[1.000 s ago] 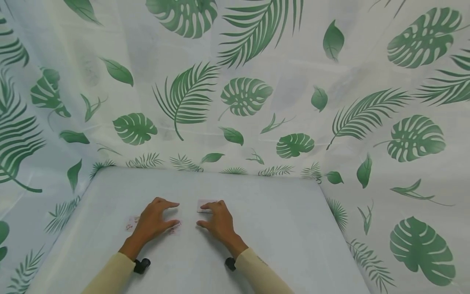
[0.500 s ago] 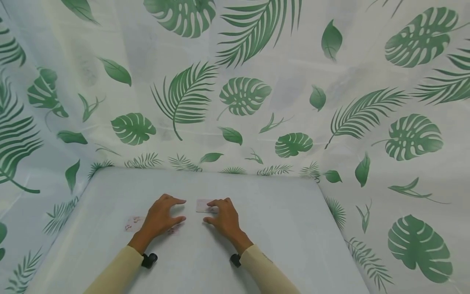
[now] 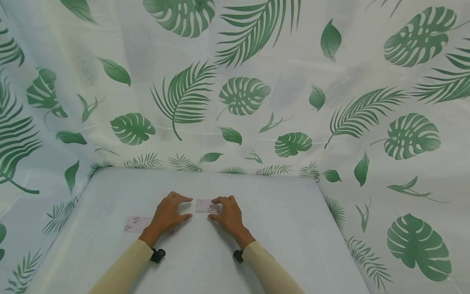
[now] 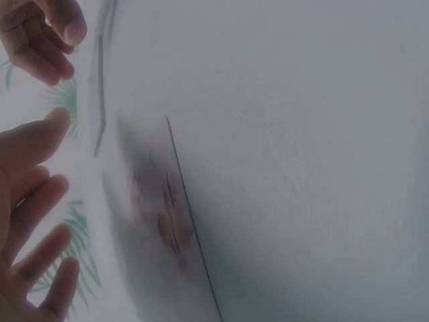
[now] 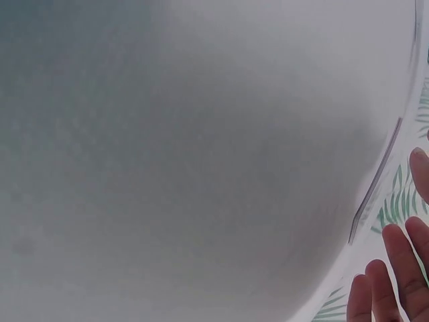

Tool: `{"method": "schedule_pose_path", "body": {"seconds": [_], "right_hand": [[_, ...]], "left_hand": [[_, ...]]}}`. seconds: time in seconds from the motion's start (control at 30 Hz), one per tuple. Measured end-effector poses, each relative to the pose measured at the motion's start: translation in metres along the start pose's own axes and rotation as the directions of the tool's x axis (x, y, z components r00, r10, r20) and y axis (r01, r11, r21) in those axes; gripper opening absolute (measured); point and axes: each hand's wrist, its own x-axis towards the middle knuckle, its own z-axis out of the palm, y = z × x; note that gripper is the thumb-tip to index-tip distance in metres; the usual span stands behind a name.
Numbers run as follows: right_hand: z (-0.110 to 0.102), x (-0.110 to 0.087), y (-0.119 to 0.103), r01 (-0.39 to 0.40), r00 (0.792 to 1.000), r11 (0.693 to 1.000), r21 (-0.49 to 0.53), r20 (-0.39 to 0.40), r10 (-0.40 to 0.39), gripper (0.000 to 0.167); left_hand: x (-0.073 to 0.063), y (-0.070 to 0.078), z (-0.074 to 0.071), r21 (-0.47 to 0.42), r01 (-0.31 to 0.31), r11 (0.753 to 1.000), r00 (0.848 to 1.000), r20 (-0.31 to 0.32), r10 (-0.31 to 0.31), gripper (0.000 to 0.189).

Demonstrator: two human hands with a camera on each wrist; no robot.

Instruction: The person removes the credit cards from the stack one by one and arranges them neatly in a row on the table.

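Observation:
A small pale card (image 3: 204,205) with a reddish print lies flat on the white table, between my two hands. My left hand (image 3: 167,214) is just left of it, thumb and fingers spread apart in a C shape with nothing between them. On the other side, my right hand (image 3: 229,217) has the same curve, its fingertips overlapping the card's right end in the head view. A longer pale strip (image 3: 137,224) with red flower print lies to the left, partly hidden beneath my left hand. In the left wrist view this printed strip (image 4: 167,221) shows a thin dark edge.
The white table (image 3: 279,237) stretches around both hands. Behind and beside it hangs a white curtain (image 3: 257,122) printed with green leaves. Black wrist cameras (image 3: 158,256) sit at both cuffs.
Both hands have shifted to the right, the left one also slightly farther forward. More of the printed strip at left now shows. The small card stays in place.

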Motion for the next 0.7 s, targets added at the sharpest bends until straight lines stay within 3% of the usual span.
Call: {"method": "schedule_pose_path", "body": {"seconds": [0.53,0.7], "right_hand": [[-0.003,0.008,0.010,-0.055,0.998,0.998,0.008,0.030,0.055,0.045],[-0.003,0.010,0.013,-0.053,0.998,0.999,-0.007,0.035,0.053,0.046]], "left_hand": [[0.013,0.005,0.013,0.043,-0.019,0.999,1.000,0.000,0.019,0.054],[0.018,0.005,0.017,0.056,-0.004,0.998,1.000,0.030,0.002,0.053]]}}
